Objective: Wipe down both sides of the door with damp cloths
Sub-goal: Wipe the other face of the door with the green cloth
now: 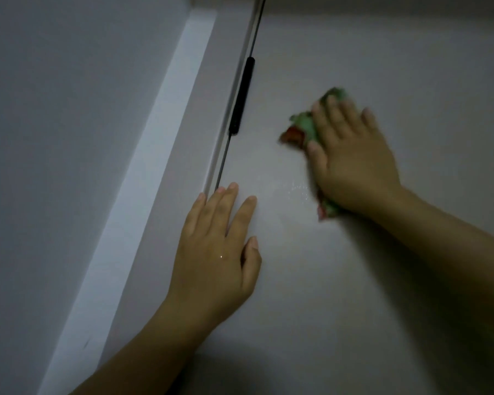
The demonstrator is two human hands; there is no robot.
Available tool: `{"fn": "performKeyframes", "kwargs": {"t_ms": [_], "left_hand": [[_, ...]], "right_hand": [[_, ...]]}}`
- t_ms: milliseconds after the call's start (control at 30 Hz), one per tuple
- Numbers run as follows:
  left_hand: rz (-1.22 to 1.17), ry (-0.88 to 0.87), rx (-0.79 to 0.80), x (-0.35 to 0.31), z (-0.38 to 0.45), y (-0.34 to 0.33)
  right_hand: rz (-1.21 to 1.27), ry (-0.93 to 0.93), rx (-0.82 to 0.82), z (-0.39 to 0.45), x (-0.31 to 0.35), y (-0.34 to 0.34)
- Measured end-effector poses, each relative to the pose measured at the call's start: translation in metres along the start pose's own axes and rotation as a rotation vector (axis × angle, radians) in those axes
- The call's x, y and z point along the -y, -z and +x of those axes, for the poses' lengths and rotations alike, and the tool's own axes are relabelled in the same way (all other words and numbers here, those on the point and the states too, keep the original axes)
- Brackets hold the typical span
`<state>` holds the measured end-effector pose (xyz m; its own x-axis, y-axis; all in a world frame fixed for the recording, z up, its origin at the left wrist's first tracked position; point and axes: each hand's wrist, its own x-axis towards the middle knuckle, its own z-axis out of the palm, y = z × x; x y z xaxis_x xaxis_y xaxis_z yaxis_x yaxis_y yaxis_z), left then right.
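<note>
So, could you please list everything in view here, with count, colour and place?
door: one, pale grey, fills the right and centre
hinge: one, black, on the door's left edge, upper centre
door frame: one, white, slanting strip left of the hinge
wall: one, grey, far left
cloth: one, green with red, flat on the door under the right hand
wet patch: one, glistening, between the hands
left hand: one, fingers straight, flat on the door
right hand: one, pressing the cloth
</note>
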<state>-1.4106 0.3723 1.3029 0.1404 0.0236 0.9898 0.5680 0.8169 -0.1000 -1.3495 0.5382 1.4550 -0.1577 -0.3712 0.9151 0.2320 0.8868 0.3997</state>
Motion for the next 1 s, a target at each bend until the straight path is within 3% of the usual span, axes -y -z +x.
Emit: {"fn": "performKeyframes", "kwargs": {"t_ms": [133, 200, 300, 367, 500, 567, 600, 733, 767, 800, 900, 1000], "left_hand": [[0.035, -0.013, 0.016, 0.001, 0.001, 0.0], [0.045, -0.009, 0.031, 0.0, 0.001, 0.0], [0.051, -0.01, 0.037, 0.001, 0.001, 0.0], [0.056, -0.014, 0.041, 0.001, 0.002, -0.001], [0.088, -0.041, 0.023, 0.003, 0.003, -0.002], [0.1, -0.044, 0.02, 0.002, 0.003, -0.002], [0.099, -0.039, 0.017, 0.002, 0.004, -0.001], [0.097, -0.025, 0.017, -0.001, 0.004, 0.0], [0.096, -0.026, 0.023, -0.001, 0.004, 0.0], [0.094, -0.026, 0.032, -0.001, 0.004, 0.0], [0.096, -0.025, 0.053, 0.0, 0.005, 0.002], [0.079, -0.001, 0.051, 0.0, 0.003, 0.006]], "right_hand": [[0.011, 0.383, 0.063, -0.063, 0.001, 0.0], [-0.02, 0.262, 0.058, -0.035, -0.031, 0.007], [-0.001, -0.125, 0.023, 0.014, -0.058, 0.011], [0.011, -0.165, 0.003, 0.006, -0.038, 0.007], [0.045, 0.278, 0.015, -0.083, 0.002, -0.001], [0.008, 0.364, 0.072, -0.084, -0.017, 0.005], [-0.016, 0.317, 0.074, -0.07, -0.03, 0.008], [-0.028, -0.158, 0.027, -0.005, -0.06, 0.014], [-0.035, -0.19, 0.03, -0.007, -0.051, 0.014], [-0.054, -0.15, 0.032, -0.02, -0.038, 0.011], [-0.013, 0.252, 0.035, -0.095, -0.002, 0.004], [-0.006, 0.483, 0.117, -0.111, -0.025, 0.015]]}}
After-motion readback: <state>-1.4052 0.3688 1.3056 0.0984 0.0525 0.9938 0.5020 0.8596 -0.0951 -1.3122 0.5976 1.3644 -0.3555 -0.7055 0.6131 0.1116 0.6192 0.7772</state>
